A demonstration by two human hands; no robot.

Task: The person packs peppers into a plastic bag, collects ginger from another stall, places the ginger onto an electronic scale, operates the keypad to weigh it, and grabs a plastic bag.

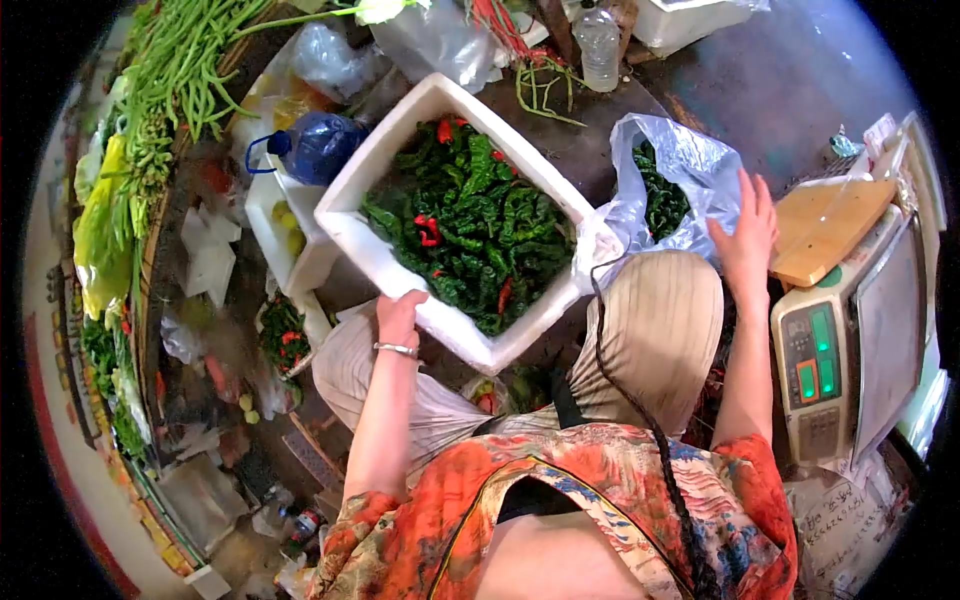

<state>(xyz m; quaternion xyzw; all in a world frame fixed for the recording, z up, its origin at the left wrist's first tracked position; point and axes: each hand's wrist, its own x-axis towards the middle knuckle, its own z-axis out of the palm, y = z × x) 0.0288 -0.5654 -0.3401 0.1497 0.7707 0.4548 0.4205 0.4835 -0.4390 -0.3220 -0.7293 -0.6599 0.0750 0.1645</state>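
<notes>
A white foam box (395, 255) full of dark green wrinkled peppers (470, 215), with a few red ones among them, sits tilted in front of my knees. My left hand (400, 318) grips its near left wall, the fingers closed over the rim. To the right of the box, a translucent plastic bag (705, 165) stands with its mouth open and holds some green peppers (658, 190). My right hand (748, 235) is at the bag's right side, fingers stretched out and spread, apparently touching the plastic without gripping it.
On the right stands a digital scale (815, 350) with lit green displays and a wooden board (835, 230). A blue jug (320, 148) is behind the box's left corner. Green beans (185, 75) lie far left; a clear bottle (598, 50) stands at the back.
</notes>
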